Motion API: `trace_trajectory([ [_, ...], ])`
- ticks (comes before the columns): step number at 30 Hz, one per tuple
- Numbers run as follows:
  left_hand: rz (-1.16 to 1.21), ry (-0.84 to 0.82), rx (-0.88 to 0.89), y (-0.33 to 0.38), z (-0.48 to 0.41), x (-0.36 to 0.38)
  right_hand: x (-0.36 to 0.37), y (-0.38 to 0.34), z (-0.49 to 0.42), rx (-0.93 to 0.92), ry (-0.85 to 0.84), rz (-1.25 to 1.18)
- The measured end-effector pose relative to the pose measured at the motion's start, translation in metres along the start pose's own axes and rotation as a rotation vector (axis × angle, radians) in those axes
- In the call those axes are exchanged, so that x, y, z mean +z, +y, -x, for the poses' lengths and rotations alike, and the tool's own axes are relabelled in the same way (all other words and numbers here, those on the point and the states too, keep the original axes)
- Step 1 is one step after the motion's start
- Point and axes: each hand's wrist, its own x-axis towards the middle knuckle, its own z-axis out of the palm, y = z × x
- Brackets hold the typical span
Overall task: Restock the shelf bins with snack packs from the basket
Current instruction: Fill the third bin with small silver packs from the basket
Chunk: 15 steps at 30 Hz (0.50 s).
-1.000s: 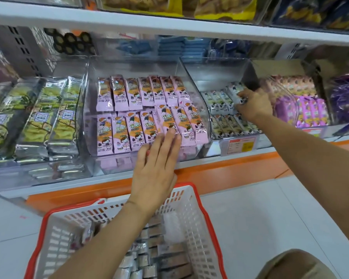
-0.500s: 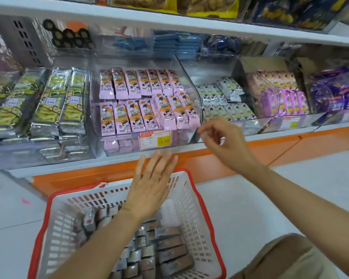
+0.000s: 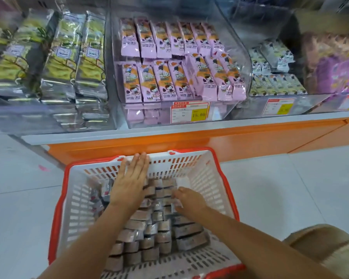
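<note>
A white basket with a red rim point(image 3: 201, 170) stands on the floor below the shelf, filled with several grey and brown snack packs point(image 3: 149, 234). My left hand point(image 3: 129, 184) lies flat over the packs, its straight fingers reaching the basket's far wall. My right hand point(image 3: 189, 200) is down among the packs on the right side, thumb and fingers closing round one pale pack. On the shelf above, a clear bin holds pink packs point(image 3: 169, 81), and the bin to its right holds grey-white packs point(image 3: 274, 85).
A bin of green and silver packs point(image 3: 69, 57) sits at the left, purple packs point(image 3: 338, 77) at the far right. An orange shelf base point(image 3: 189, 137) runs just behind the basket. My knee point(image 3: 320, 250) is at the lower right, on pale floor tiles.
Both hands came down from the shelf into the basket. The right hand left the grey-white bin and now reaches the packs; the view tilted downward.
</note>
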Motion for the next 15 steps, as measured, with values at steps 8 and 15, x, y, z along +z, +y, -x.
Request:
trace_trajectory([
  [8, 0.073, 0.012, -0.075, 0.007, -0.002, 0.022, 0.068, 0.012, -0.027, 0.043, -0.15, 0.297],
  [15, 0.058, -0.035, -0.122, 0.012, -0.003, 0.023, 0.07, 0.015, -0.029, -0.032, -0.152, 0.469],
])
